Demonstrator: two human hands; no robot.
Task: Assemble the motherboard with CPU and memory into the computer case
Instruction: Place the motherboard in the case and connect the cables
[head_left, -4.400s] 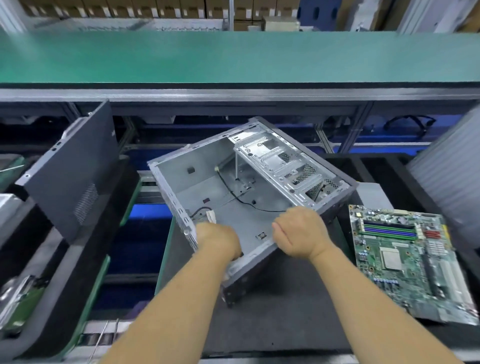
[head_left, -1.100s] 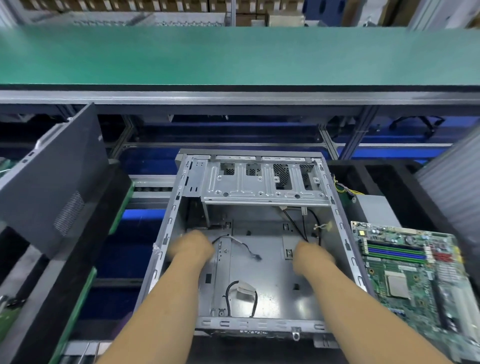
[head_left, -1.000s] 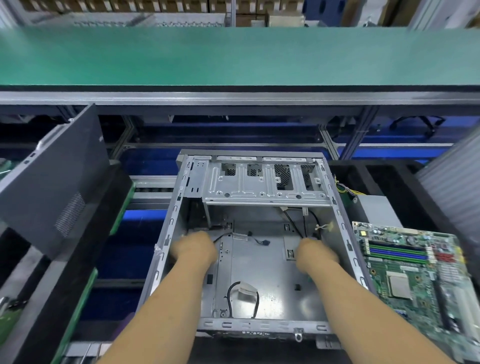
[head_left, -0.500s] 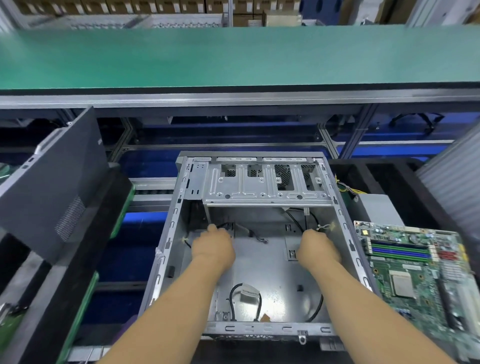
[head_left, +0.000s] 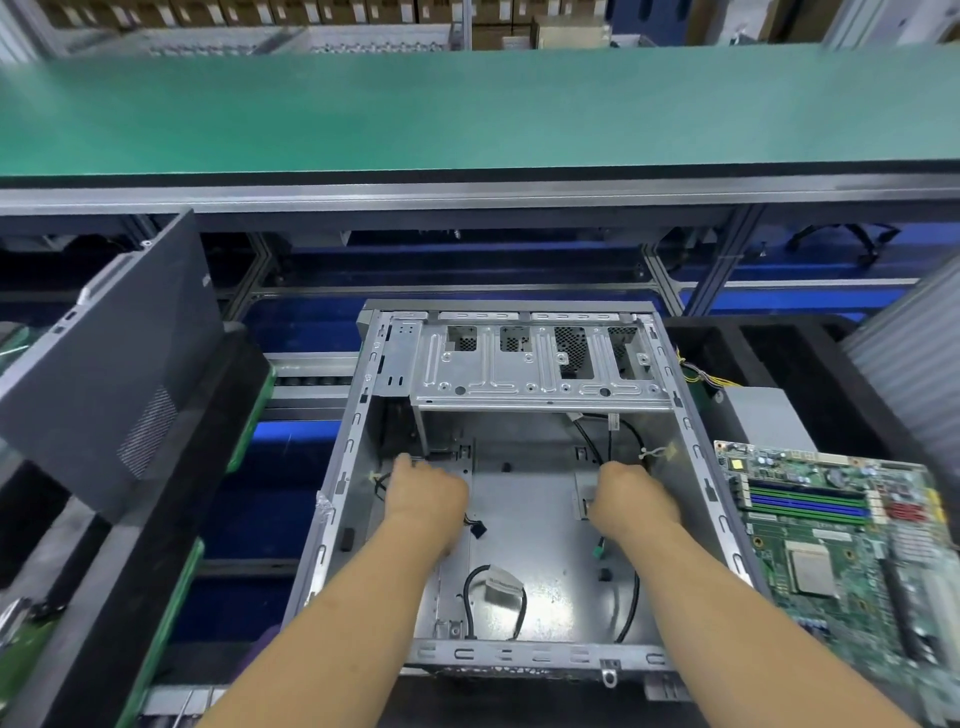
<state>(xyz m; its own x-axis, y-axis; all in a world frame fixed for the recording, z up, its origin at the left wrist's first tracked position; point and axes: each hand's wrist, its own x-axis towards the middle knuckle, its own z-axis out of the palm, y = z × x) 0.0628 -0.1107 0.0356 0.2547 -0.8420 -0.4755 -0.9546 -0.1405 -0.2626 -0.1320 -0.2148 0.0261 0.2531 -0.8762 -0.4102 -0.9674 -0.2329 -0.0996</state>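
The open grey computer case (head_left: 347, 453) lies flat in front of me, with its drive cage (head_left: 535, 370) at the far end. Both my hands are inside it, near the floor under the cage. My left hand (head_left: 428, 491) has its fingers curled around a black cable whose small black plug (head_left: 477, 529) hangs below it. A black cable with a green plug (head_left: 600, 552) dangling under my wrist is gripped by my right hand (head_left: 631, 496). The green motherboard (head_left: 841, 561), with its CPU socket and blue memory slots, lies to the right of the case.
A dark grey side panel (head_left: 104, 364) leans at the left on a black foam tray. A grey power supply (head_left: 763, 421) with coloured wires sits behind the motherboard. A white-tagged cable loop (head_left: 496, 587) lies on the case floor. A green conveyor (head_left: 467, 109) runs across the back.
The case was tilted and turned earlier; now it lies flat and squared. Both hands have reached deeper toward the drive cage and have drawn loose cables along with them.
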